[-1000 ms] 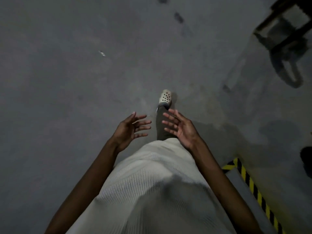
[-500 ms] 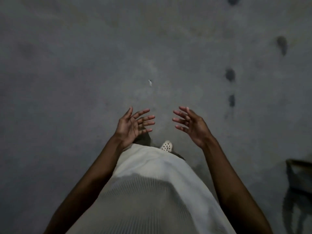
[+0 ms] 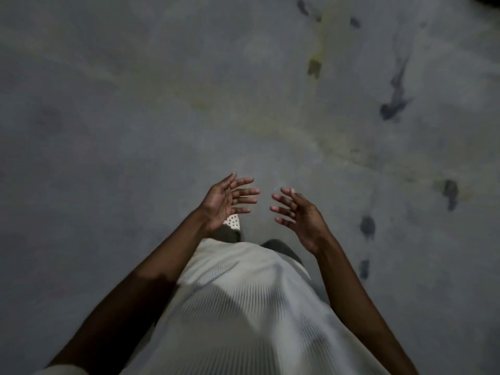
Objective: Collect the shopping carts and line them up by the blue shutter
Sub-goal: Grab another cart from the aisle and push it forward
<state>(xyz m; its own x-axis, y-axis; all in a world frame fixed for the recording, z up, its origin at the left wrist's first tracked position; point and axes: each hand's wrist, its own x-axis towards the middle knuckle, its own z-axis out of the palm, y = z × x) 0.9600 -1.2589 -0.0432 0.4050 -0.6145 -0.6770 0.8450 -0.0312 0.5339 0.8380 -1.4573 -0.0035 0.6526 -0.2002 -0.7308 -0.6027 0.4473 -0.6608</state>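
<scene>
Grey concrete floor [image 3: 108,117] fills the head view, dim and somewhat blurred, seen from straight above. Both bare arms reach forward over it. The left hand [image 3: 224,203] is held out with palm turned inward, fingers straight and spread, gripping nothing. The right hand [image 3: 300,215] mirrors it just beside, palm facing the left, fingers loosely spread and slightly bent, likewise holding nothing; the fingertips of the two hands are near each other but apart. Below them hangs a white ribbed shirt [image 3: 243,307]. A pale perforated clog [image 3: 233,221] shows under the left hand's wrist, on the floor, with a dark trouser leg [image 3: 281,249] at the shirt's hem on the right. Dark blotches [image 3: 367,226] mark the floor to the right of the right hand, a larger dark smear [image 3: 392,106] lies farther ahead, and a yellowish streak [image 3: 315,66] runs toward the top edge. Where the shopping carts and the blue shutter stand cannot be told from this view.
</scene>
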